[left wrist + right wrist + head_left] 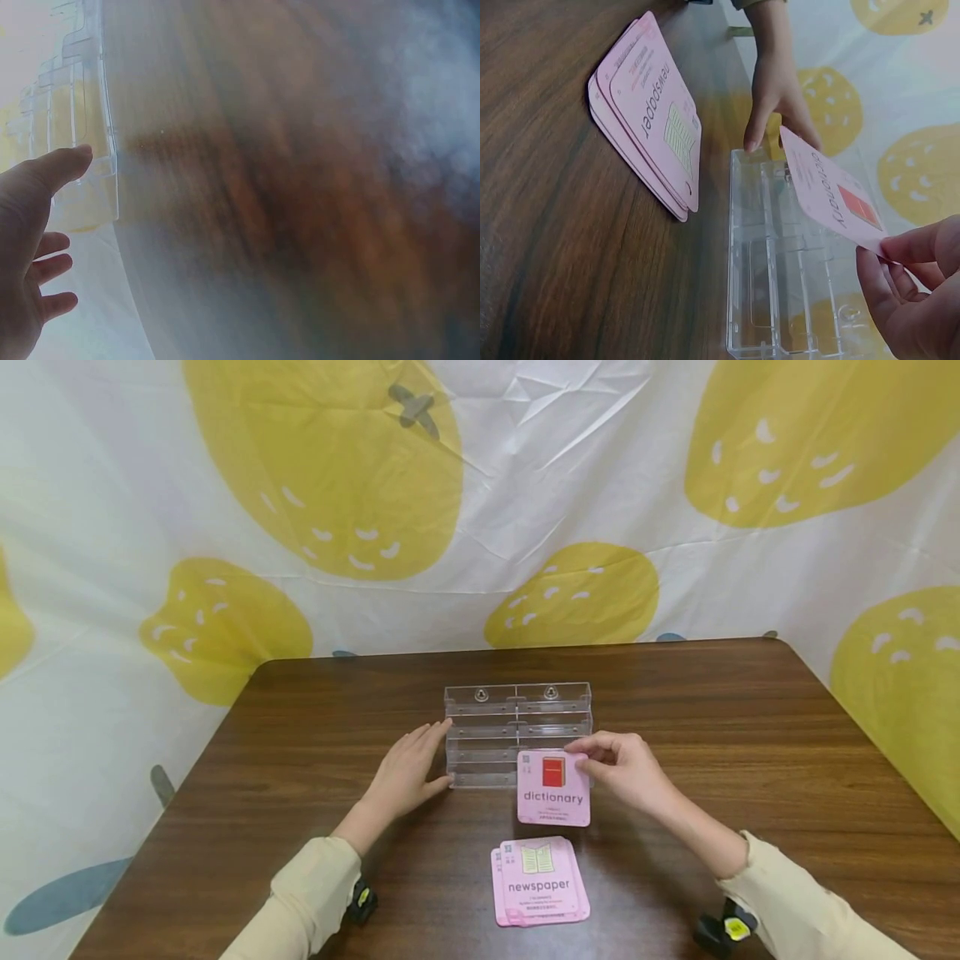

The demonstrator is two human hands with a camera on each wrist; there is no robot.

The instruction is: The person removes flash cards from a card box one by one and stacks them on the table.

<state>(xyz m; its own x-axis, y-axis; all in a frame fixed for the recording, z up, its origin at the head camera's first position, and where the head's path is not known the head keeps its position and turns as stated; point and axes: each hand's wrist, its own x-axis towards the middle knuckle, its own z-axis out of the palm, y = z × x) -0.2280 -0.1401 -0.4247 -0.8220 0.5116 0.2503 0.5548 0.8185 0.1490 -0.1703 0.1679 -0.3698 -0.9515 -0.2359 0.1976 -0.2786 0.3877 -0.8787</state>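
A pink flashcard (553, 810) printed "dictionary" is pinched at its upper right edge by my right hand (626, 770). In the right wrist view the card (829, 191) hangs tilted over a clear plastic tiered rack (761, 300). That rack (482, 743) stands on the table, split into two columns of stepped compartments. My left hand (408, 770) touches the rack's left side with straight fingers, the thumb at the lower front corner. In the left wrist view the thumb of this hand (30, 202) overlaps the rack's edge (111, 135). Nearer my body lies a stack of pink cards (540, 893), "newspaper" on top.
The dark wooden table (337, 702) ends at a hanging white cloth (480, 510) with yellow fruit prints. Each wrist carries a small black device: one on the left (362, 902), one on the right (727, 928).
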